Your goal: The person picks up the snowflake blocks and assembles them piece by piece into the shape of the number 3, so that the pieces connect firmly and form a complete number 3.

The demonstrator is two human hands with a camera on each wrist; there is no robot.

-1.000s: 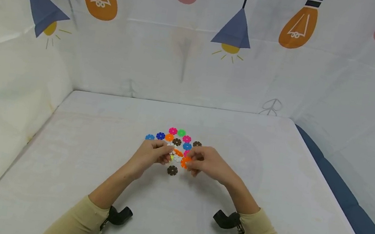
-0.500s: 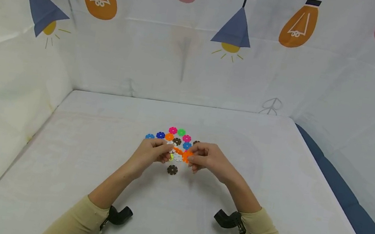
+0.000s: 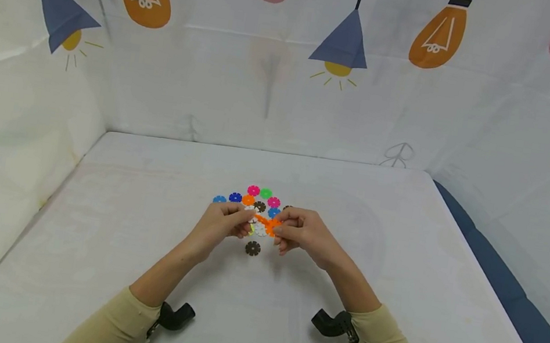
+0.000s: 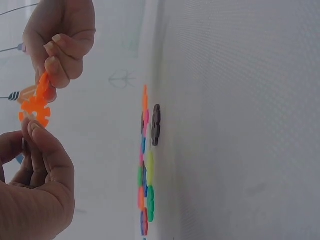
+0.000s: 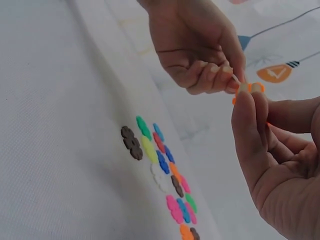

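Note:
My left hand (image 3: 220, 225) pinches a white flower-shaped disc (image 5: 235, 78), mostly hidden by its fingertips. Joined or touching beside it is an orange slotted disc (image 4: 42, 106). Between the thumb and fingers of my right hand (image 3: 308, 237) is a second orange disc (image 3: 273, 227), seen nearly edge-on in the left wrist view. The two orange discs meet in the gap between the hands; whether their slots are locked cannot be told. Both hands are raised above the table, over the near part of a group of loose discs.
Several coloured flower discs lie on the white table (image 3: 138, 246), including a pink disc (image 3: 253, 191), a green disc (image 3: 266, 193) and a dark blue disc (image 3: 235, 197). A brown disc (image 3: 253, 248) lies closest to me. White cloth with lamp prints surrounds the table.
My right hand has moved slightly up and left, bringing its orange disc from apart to against the other orange disc. The left hand has barely moved.

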